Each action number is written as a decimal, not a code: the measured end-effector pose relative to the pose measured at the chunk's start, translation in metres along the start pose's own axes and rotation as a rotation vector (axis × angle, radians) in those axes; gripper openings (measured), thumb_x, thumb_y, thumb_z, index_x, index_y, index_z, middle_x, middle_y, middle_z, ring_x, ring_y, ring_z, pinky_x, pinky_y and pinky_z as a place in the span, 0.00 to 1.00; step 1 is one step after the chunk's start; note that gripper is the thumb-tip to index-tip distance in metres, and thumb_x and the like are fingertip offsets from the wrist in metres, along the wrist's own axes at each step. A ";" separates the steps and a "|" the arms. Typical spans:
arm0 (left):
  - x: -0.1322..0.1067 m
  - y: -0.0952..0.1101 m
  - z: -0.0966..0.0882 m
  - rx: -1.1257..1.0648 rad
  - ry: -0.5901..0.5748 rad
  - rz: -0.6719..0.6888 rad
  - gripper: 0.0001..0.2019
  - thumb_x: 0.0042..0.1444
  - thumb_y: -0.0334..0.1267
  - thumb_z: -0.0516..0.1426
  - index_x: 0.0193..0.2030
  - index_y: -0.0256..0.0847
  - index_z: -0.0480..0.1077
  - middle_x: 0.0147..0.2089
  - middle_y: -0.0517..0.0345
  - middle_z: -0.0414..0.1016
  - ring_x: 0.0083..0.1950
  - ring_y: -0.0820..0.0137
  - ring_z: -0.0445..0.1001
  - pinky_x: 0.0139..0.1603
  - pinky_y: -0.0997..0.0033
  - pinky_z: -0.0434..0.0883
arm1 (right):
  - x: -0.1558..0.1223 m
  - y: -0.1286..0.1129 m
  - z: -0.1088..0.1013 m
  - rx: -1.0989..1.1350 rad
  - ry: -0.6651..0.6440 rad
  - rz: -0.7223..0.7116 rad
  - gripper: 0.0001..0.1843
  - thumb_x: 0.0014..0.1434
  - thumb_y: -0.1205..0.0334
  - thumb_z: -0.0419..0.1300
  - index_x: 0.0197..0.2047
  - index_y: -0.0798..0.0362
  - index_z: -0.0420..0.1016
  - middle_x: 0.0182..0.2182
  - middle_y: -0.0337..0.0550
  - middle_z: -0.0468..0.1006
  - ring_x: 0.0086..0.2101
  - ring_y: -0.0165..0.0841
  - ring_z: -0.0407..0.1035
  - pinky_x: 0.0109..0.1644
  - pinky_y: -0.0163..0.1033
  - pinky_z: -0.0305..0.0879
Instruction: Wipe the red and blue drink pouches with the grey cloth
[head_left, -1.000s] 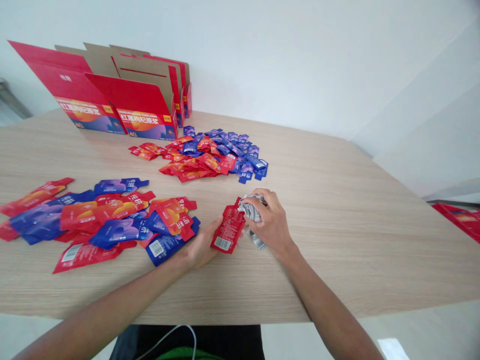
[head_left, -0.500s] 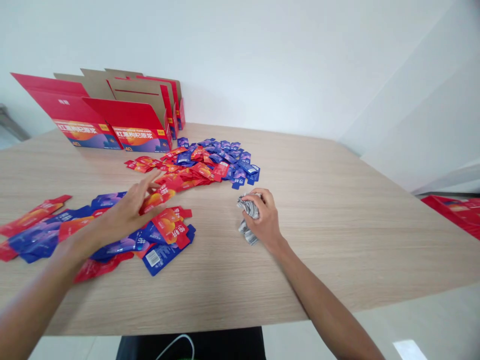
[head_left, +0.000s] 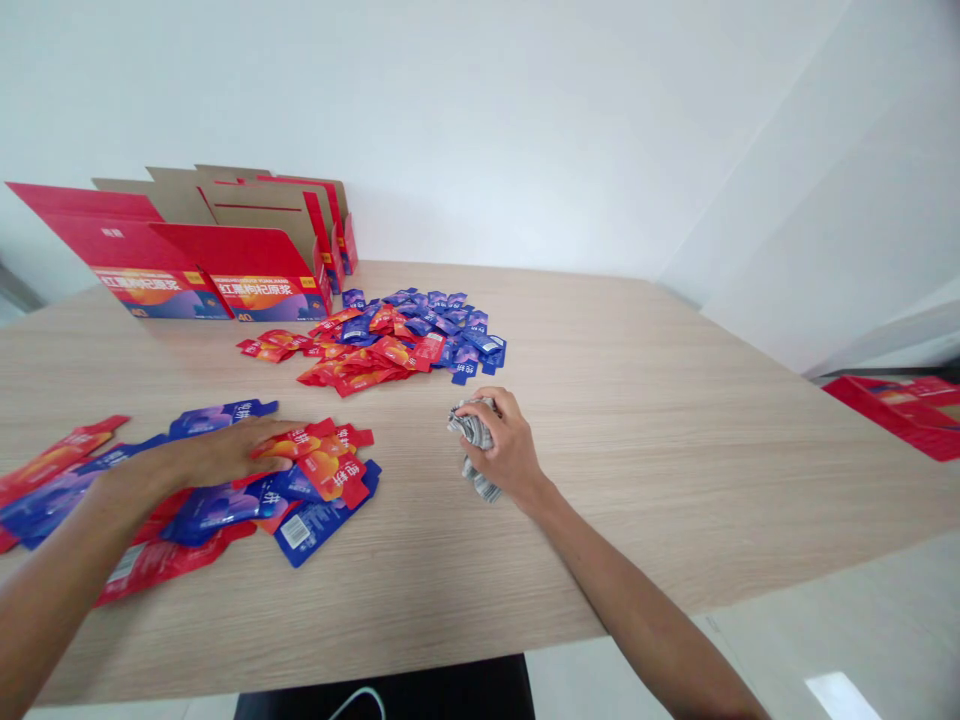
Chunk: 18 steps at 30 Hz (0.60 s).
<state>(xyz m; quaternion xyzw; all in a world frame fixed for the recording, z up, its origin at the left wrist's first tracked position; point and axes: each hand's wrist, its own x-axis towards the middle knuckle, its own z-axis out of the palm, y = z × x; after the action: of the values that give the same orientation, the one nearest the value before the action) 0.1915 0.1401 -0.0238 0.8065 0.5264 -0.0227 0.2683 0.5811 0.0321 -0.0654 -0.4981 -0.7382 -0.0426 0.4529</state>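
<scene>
My left hand (head_left: pixel 234 450) is low over the near pile of red and blue pouches on the left. Its fingers and thumb close around a red pouch (head_left: pixel 298 440), which lies against the others. At the pile's near right corner is a blue pouch (head_left: pixel 319 525) with a white barcode label. My right hand (head_left: pixel 510 445) rests on the table, closed on a crumpled grey-and-white wad (head_left: pixel 480 485); whether it is cloth or paper I cannot tell. Beyond the hands lies a second heap of smaller-looking red pouches (head_left: pixel 360 365) and blue pouches (head_left: pixel 469 345).
Several red printed cartons (head_left: pixel 262 285) with raised flaps stand at the back left, near the white wall (head_left: pixel 525 130). The wooden table (head_left: pixel 675 450) runs to the right. Beyond its right edge sits a red box (head_left: pixel 896 410). A black seat (head_left: pixel 450 690) shows below the front edge.
My left hand has moved down and left with the red pouch, from between the two piles onto the near pile. My right hand stays closed on the wad. The view has shifted slightly.
</scene>
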 end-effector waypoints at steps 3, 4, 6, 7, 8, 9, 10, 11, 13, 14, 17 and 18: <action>0.005 0.005 -0.009 -0.015 -0.006 -0.025 0.36 0.51 0.56 0.62 0.65 0.43 0.71 0.70 0.43 0.68 0.70 0.52 0.67 0.71 0.52 0.58 | 0.000 0.000 0.000 0.010 -0.005 -0.003 0.13 0.57 0.68 0.63 0.46 0.48 0.78 0.48 0.47 0.72 0.49 0.41 0.69 0.55 0.46 0.71; 0.006 0.006 -0.011 -0.007 -0.006 -0.033 0.36 0.51 0.55 0.61 0.66 0.42 0.71 0.71 0.42 0.67 0.70 0.52 0.67 0.71 0.52 0.58 | 0.001 -0.001 -0.001 0.015 -0.005 -0.005 0.13 0.56 0.68 0.63 0.46 0.48 0.78 0.48 0.47 0.72 0.49 0.41 0.69 0.55 0.46 0.70; 0.011 0.007 -0.016 0.014 -0.015 -0.042 0.35 0.54 0.54 0.60 0.67 0.41 0.69 0.71 0.42 0.66 0.70 0.53 0.67 0.70 0.53 0.59 | 0.001 -0.001 -0.001 0.021 -0.002 -0.010 0.13 0.56 0.69 0.63 0.45 0.49 0.78 0.48 0.47 0.72 0.48 0.41 0.69 0.55 0.46 0.70; 0.015 0.008 -0.019 0.029 -0.025 -0.045 0.34 0.55 0.53 0.59 0.67 0.40 0.69 0.71 0.42 0.67 0.69 0.54 0.68 0.69 0.54 0.61 | 0.001 -0.002 -0.001 0.021 -0.003 -0.010 0.13 0.56 0.68 0.63 0.45 0.49 0.78 0.48 0.47 0.72 0.48 0.41 0.69 0.55 0.46 0.70; 0.019 0.010 -0.020 0.048 -0.024 -0.042 0.33 0.56 0.52 0.59 0.67 0.39 0.69 0.70 0.41 0.68 0.68 0.54 0.70 0.67 0.55 0.63 | 0.001 -0.002 -0.002 0.018 -0.003 -0.011 0.13 0.57 0.68 0.63 0.45 0.49 0.78 0.47 0.48 0.72 0.48 0.41 0.70 0.54 0.46 0.70; 0.024 0.014 -0.020 0.074 -0.010 -0.029 0.32 0.57 0.51 0.58 0.66 0.38 0.70 0.69 0.40 0.69 0.67 0.54 0.71 0.66 0.54 0.64 | 0.002 -0.002 -0.002 0.015 -0.003 -0.012 0.12 0.57 0.68 0.63 0.45 0.49 0.78 0.47 0.48 0.72 0.47 0.41 0.70 0.53 0.46 0.70; 0.030 0.020 -0.018 0.107 0.011 -0.003 0.30 0.58 0.50 0.58 0.65 0.37 0.71 0.68 0.40 0.70 0.66 0.53 0.72 0.66 0.53 0.65 | 0.002 -0.002 -0.003 0.011 -0.002 -0.015 0.12 0.57 0.68 0.63 0.45 0.49 0.78 0.47 0.48 0.72 0.47 0.41 0.70 0.53 0.46 0.70; 0.038 0.028 -0.015 0.145 0.040 0.036 0.29 0.60 0.49 0.57 0.64 0.37 0.71 0.68 0.39 0.71 0.65 0.52 0.72 0.66 0.52 0.65 | 0.002 -0.002 -0.004 0.009 0.004 -0.017 0.12 0.57 0.68 0.63 0.46 0.49 0.78 0.47 0.48 0.72 0.47 0.41 0.70 0.53 0.46 0.70; 0.060 0.053 0.000 0.209 0.096 0.152 0.26 0.62 0.46 0.54 0.64 0.37 0.71 0.67 0.39 0.72 0.66 0.51 0.72 0.67 0.50 0.64 | 0.003 -0.001 -0.005 0.007 0.024 -0.016 0.13 0.57 0.68 0.63 0.46 0.49 0.78 0.47 0.48 0.72 0.47 0.41 0.70 0.53 0.46 0.70; 0.073 0.069 0.011 0.217 0.131 0.225 0.25 0.64 0.44 0.53 0.64 0.36 0.71 0.66 0.38 0.73 0.65 0.52 0.72 0.66 0.52 0.65 | 0.003 0.001 -0.005 0.007 0.037 -0.011 0.13 0.56 0.68 0.63 0.46 0.49 0.78 0.48 0.48 0.72 0.48 0.42 0.70 0.54 0.47 0.71; 0.119 0.122 0.053 0.205 0.205 0.396 0.22 0.64 0.36 0.50 0.63 0.35 0.71 0.64 0.38 0.74 0.63 0.56 0.73 0.65 0.58 0.67 | 0.004 0.007 -0.007 -0.003 0.080 0.020 0.14 0.56 0.68 0.62 0.45 0.47 0.78 0.48 0.48 0.72 0.48 0.42 0.70 0.54 0.48 0.71; 0.134 0.139 0.068 0.198 0.231 0.437 0.23 0.63 0.32 0.50 0.63 0.35 0.70 0.66 0.37 0.72 0.65 0.56 0.70 0.66 0.57 0.66 | 0.004 0.009 -0.007 -0.006 0.094 0.028 0.14 0.56 0.68 0.62 0.46 0.47 0.78 0.48 0.48 0.72 0.49 0.42 0.70 0.53 0.48 0.72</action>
<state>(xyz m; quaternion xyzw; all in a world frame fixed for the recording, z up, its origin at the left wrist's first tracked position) 0.3879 0.1796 -0.0677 0.9205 0.3623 0.0765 0.1249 0.5920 0.0362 -0.0617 -0.5071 -0.7090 -0.0616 0.4862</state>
